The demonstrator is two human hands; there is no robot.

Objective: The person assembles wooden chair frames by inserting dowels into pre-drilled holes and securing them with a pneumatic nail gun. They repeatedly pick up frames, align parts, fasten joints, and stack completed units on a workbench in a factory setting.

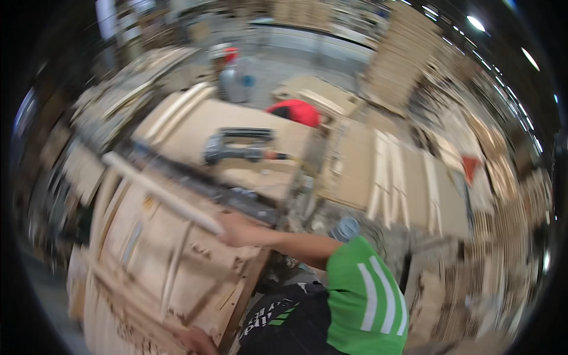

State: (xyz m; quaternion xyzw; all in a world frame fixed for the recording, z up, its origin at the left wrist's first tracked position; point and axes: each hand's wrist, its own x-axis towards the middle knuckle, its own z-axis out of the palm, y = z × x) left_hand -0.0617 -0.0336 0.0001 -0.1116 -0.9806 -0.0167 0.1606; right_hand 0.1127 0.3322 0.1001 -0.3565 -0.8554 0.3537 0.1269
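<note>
Lots going on in the background: pale wood strips (378, 171) on flat cardboard (416, 183) over to the right, a tall stack of flat boards (396, 56) farther back, a red-and-black rounded thing (306, 112) (maybe a cap, it's too blurry to be sure), a bluish round container (345, 229), bright ceiling lights (475, 23) up top right.

Gap between rails (163, 192): seemingly passable | obstacles: thin slat (176, 267) across, dark beam (207, 186) beyond

Wd rail (165, 194), matt, smth-looking
</note>
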